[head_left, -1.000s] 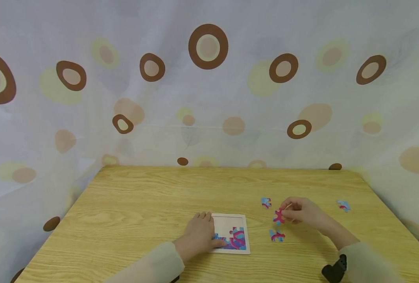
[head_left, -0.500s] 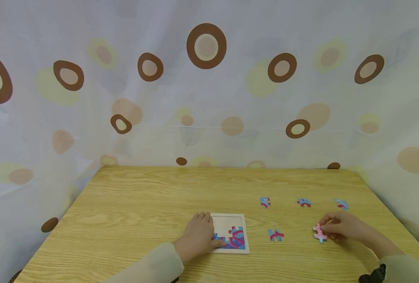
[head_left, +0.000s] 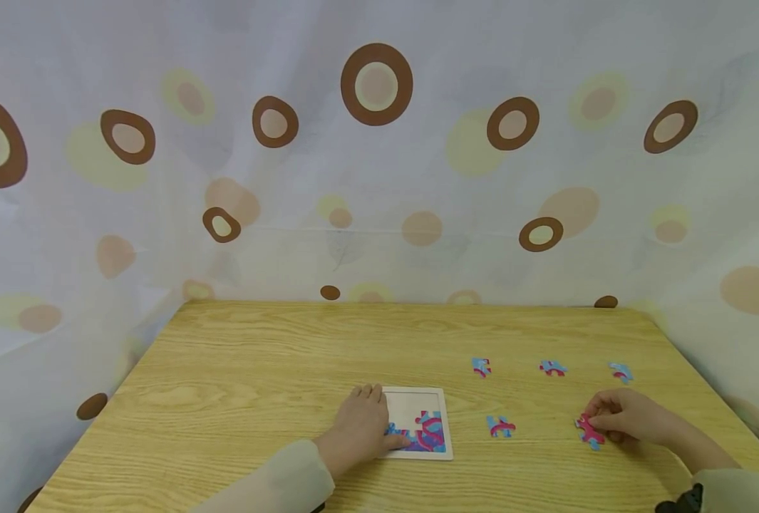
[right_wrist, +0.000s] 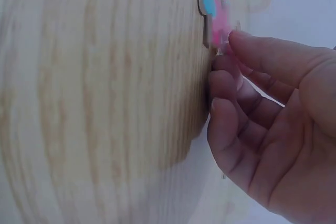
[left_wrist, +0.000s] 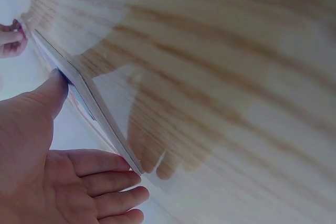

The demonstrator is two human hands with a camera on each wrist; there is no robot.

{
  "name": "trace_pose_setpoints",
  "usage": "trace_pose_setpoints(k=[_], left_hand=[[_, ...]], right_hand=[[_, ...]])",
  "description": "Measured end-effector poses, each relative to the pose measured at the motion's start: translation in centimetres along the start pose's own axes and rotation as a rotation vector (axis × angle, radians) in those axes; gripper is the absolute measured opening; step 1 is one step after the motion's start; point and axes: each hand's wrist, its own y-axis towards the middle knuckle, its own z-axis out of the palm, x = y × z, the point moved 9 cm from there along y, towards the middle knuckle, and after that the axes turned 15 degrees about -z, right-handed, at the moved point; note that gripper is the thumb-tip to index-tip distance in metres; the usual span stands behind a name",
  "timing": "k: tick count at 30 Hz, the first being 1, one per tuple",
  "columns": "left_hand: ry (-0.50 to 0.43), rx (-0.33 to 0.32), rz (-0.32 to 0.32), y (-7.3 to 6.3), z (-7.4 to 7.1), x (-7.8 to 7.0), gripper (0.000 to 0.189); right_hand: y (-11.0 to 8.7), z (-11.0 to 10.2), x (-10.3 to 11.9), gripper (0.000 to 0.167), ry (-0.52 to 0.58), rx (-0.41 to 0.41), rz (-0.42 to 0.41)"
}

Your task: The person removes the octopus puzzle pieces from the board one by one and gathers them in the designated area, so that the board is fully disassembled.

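Right hand (head_left: 632, 416): fingers pinch a pink piece (head_left: 588, 430) by its edge, low over the worktop (head_left: 276, 349), right of the tray (head_left: 411, 401); that slight hold could slip. Left hand (head_left: 361, 422): straight fingers touch the tray; pushing could unseat inner pieces (head_left: 432, 429).

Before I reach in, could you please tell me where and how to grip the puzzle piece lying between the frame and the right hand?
I'd pinch the puzzle piece by opposite edges, coming from above and the right: it lies flat on the table, its knobbed outline offers edges, and the frame and left hand are to its left.
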Motion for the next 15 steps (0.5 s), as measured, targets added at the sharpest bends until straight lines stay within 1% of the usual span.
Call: trace_pose_setpoints(k=[2,6,8,11,15], left_hand=[[0.002,-0.002,-0.001,0.0,0.0,0.0,0.084],[0.000,-0.001,-0.002,0.0,0.0,0.0,0.084],[0.000,-0.004,-0.001,0.0,0.0,0.0,0.084],[0.006,-0.013,0.002,0.0,0.0,0.0,0.084],[0.013,-0.015,0.004,0.0,0.1,0.0,0.084]], right_hand=[[0.0,-0.1,0.2,0.013,-0.013,-0.011,-0.008],[0.2,-0.5,0.8,0.012,-0.093,-0.045,-0.015],[0.5,-0.8,1.2,0.013,-0.133,-0.065,-0.003],[1.4,-1.0,2.2,0.014,-0.176,-0.093,-0.006],[3.5,-0.5,4.2,0.017,-0.243,-0.126,-0.025]])
